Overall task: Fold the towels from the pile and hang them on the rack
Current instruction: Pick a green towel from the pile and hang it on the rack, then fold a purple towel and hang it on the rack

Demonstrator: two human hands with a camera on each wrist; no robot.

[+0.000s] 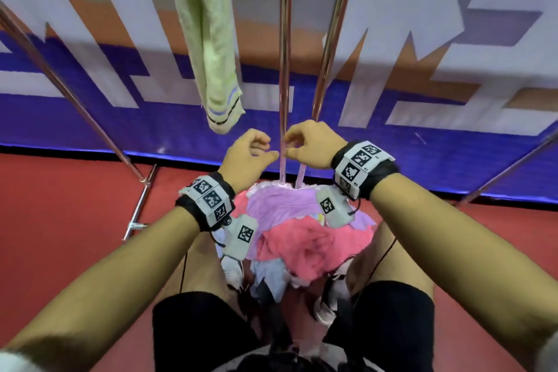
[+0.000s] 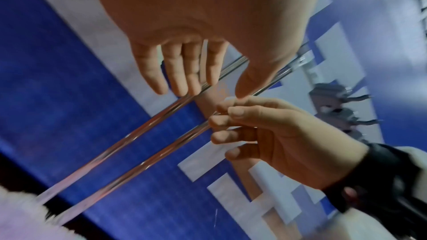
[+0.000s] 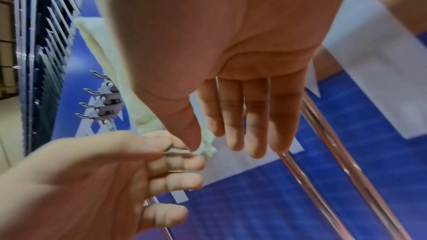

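Observation:
A pale green towel (image 1: 211, 39) hangs folded over a chrome bar of the rack; its lower end also shows in the right wrist view (image 3: 110, 61). Two more chrome bars (image 1: 283, 39) run bare up the middle. My left hand (image 1: 265, 148) and right hand (image 1: 294, 145) hover close together at the near end of the middle bar, thumbs almost touching. Both have loosely curled fingers, and I see nothing between them. The wrist views show the left fingers (image 2: 182, 72) and right fingers (image 3: 242, 116) hanging relaxed. The towel pile (image 1: 302, 235), purple, pink and pale blue, lies below my wrists, between my legs.
Outer rack bars slant along the left (image 1: 60, 84) and right (image 1: 513, 166). A blue, white and orange banner wall (image 1: 453, 69) stands behind the rack. The floor (image 1: 60, 205) is red. A fluffy pink-white edge (image 2: 13, 207) sits at the near end of the bars.

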